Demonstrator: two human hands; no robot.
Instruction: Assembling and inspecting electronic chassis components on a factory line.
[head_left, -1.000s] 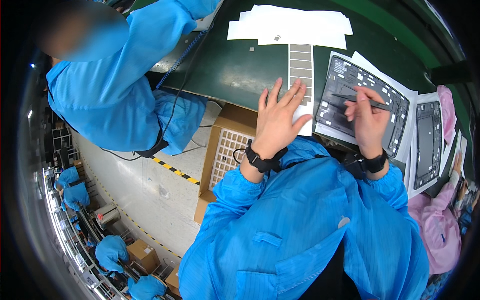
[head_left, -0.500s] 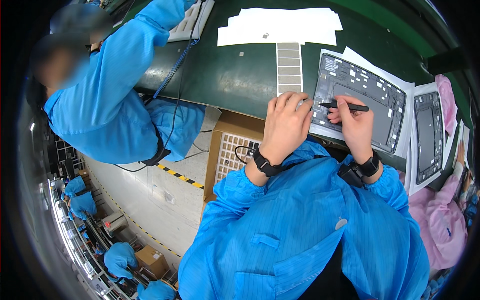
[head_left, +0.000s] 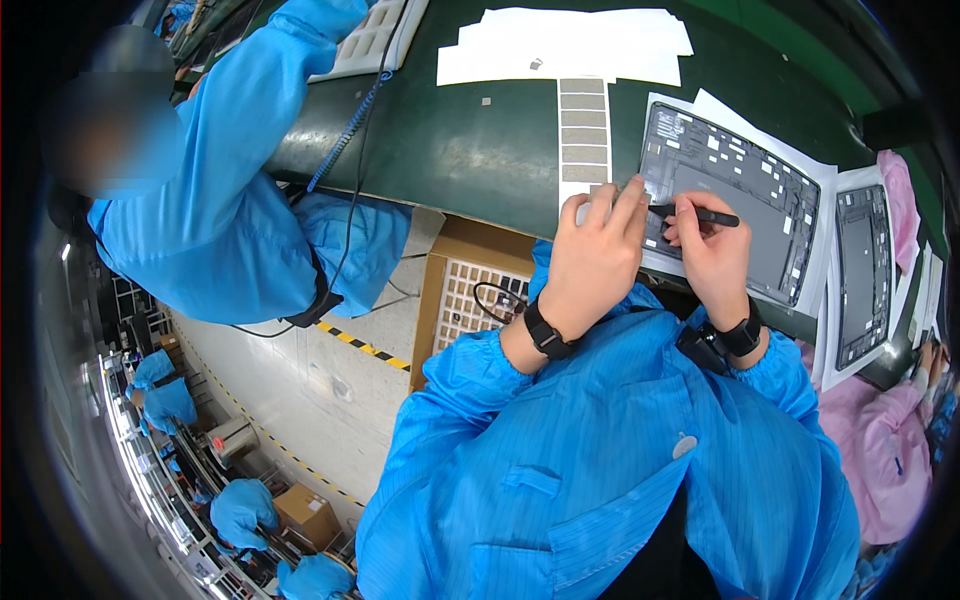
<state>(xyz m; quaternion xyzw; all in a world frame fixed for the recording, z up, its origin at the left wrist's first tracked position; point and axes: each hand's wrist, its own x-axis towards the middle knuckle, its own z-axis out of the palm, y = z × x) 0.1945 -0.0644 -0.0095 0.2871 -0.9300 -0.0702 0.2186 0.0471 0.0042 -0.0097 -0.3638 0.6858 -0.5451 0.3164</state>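
My right hand point(head_left: 714, 245) pinches a pair of slim black tweezers point(head_left: 716, 217), their tip pointing left over the near-left part of a dark tablet-like housing point(head_left: 745, 225). White patches dot that housing, which rests on white paper. My left hand point(head_left: 592, 265) is at the housing's left edge, fingers stretched forward and thumb apart. Its fingertips reach the housing's edge, and nothing shows clearly in them. Just beyond the left hand runs a white strip with grey rectangular pads point(head_left: 584, 135), its near end partly covered by the fingers.
White sheets point(head_left: 560, 45) lie at the back of the green table point(head_left: 440, 140). A second dark housing point(head_left: 862, 270) is at the right. Below the table edge, a cardboard box point(head_left: 432, 300) holds a gridded tray. A co-worker in blue point(head_left: 210, 210) is at the left, beside a coiled blue cord point(head_left: 345, 135).
My left hand has shifted right, its fingers stretching further onto the housing's edge. The right hand keeps the tweezers at nearly the same spot. The whole view has moved slightly.
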